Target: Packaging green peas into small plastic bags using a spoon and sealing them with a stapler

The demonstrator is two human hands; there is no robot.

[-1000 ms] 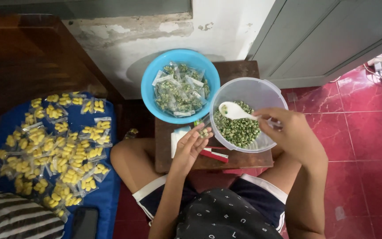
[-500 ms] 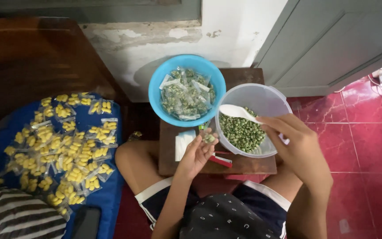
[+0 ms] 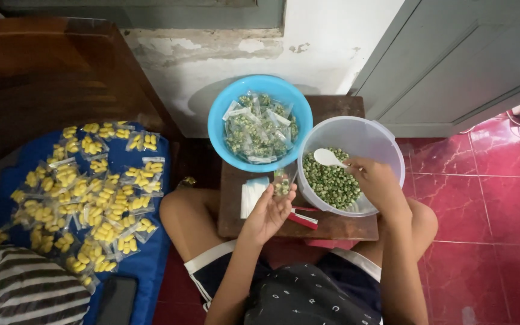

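A blue bowl [image 3: 221, 129] full of little filled bags sits at 12 o'clock on the small wooden surface [image 3: 332, 225]. Many bags of yellow snacks [image 3: 91, 192] lie on a blue cloth at 9 o'clock. The floor [image 3: 489, 210] is red tile. The left hand [image 3: 267, 210] pinches a small bag [image 3: 282, 182] of green peas, just beside the clear bowl [image 3: 386, 141]. The right hand [image 3: 377, 183] grips a white spoon [image 3: 328, 158] over the peas in that bowl, at 2 o'clock.

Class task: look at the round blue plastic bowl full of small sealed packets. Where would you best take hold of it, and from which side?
Grip the round blue plastic bowl at its bare left rim, coming from the left. The right rim sits tight against the clear plastic tub, and the small wooden stool leaves that left edge overhanging and probably easiest to reach.
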